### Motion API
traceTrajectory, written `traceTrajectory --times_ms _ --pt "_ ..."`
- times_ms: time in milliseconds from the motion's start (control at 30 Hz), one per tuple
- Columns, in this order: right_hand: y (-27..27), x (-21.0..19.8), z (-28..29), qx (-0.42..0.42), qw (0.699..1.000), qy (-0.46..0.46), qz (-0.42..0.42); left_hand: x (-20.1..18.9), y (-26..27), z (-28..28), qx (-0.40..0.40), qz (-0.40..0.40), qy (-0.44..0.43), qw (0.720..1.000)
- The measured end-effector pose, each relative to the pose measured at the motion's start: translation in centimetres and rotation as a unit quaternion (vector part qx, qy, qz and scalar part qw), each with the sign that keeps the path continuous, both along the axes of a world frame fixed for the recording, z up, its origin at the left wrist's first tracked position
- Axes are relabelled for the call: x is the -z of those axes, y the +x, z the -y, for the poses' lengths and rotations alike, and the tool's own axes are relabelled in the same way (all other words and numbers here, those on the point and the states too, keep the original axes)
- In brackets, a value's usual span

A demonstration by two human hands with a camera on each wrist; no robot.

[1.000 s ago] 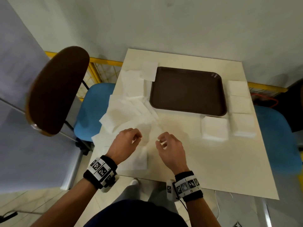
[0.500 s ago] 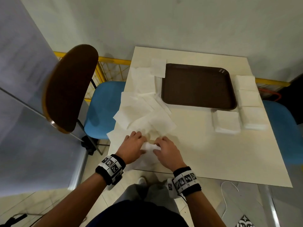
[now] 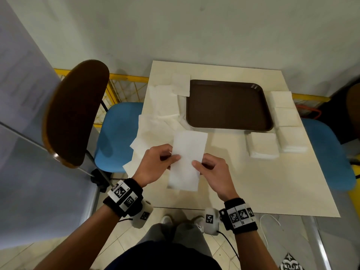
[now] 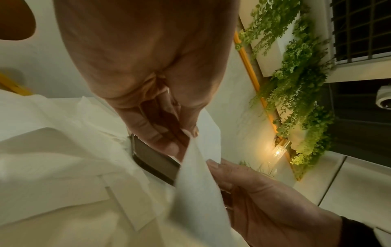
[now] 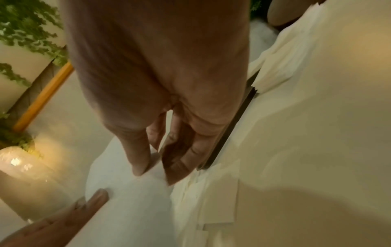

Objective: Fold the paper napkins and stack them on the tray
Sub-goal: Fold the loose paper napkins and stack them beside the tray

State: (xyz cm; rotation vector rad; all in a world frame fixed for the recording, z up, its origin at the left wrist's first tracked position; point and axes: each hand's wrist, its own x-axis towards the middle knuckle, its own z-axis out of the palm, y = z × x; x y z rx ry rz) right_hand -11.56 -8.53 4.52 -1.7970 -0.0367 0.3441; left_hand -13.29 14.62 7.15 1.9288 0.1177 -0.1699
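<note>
While both hands work above the near edge of the cream table (image 3: 272, 184), the left hand (image 3: 153, 164) pinches the long white paper napkin (image 3: 188, 158) at its left edge and the right hand (image 3: 214, 172) pinches its right edge, thumbs on top. Beyond them the brown tray (image 3: 228, 106) sits bare, loose napkins (image 3: 155, 123) heaped at its left, folded stacks (image 3: 262, 146) at its right.
</note>
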Motion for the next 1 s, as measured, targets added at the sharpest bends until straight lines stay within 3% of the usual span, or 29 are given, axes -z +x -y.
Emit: traceTrajectory --times_ms 133,267,467,600,733,1000 --pt "0.2 -0.9 -0.4 0.062 0.997 0.038 0.009 -1.4 0.3 0.2 0.021 0.006 -0.046 0.999" --pt "0.8 -2.0 -0.2 0.046 0.994 0.103 0.015 -2.9 0.3 0.6 0.002 0.047 -0.041 0.998" --pt "1.4 -3.2 0.2 0.047 0.982 0.180 0.042 -3.9 0.6 0.0 0.006 0.097 -0.123 0.988" --pt "1.6 -4.0 0.3 0.042 0.978 0.197 0.047 -4.7 0.5 0.0 0.014 0.100 -0.147 0.984" --pt "1.7 -4.7 0.2 -0.006 0.984 0.148 0.101 -5.3 0.4 -0.1 0.013 0.092 -0.160 0.983" --pt "1.4 -5.1 -0.4 0.033 0.970 0.229 0.079 -6.4 0.4 -0.2 0.022 0.097 -0.191 0.977"
